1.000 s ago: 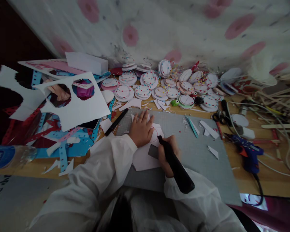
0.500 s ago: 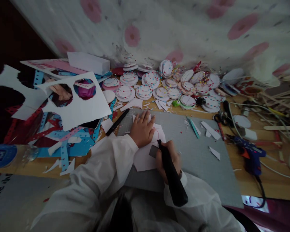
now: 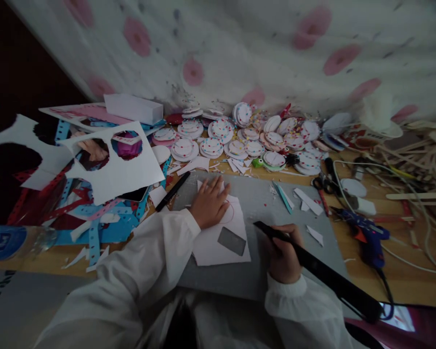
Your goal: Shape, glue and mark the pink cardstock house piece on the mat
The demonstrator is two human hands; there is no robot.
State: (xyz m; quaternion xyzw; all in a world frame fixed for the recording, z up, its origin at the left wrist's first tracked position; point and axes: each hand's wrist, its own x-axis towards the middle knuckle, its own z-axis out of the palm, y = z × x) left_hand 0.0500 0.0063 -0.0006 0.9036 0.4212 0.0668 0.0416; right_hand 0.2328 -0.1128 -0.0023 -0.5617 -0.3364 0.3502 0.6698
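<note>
My left hand lies flat with its fingers stretched out, holding down the upper left part of a white foam-like sheet. A thin red curved line is drawn near its fingers, partly covered by them. Lower on the sheet is a dark grey rectangle; I cannot tell whether it is a hole or a patch. My right hand is closed round a long black utility knife, its tip pointing left, off the sheet's right edge. Under the sheet lies a grey cutting mat.
White layered discs with coloured dots crowd the back. A black marker lies left of the mat. On the right are a blue glue gun, scissors and wooden sticks. Cut-out white board and a bottle are left.
My right hand has moved right with the knife, away from the red line and off the sheet. The grey rectangle now shows whole. My left hand still presses on the sheet.
</note>
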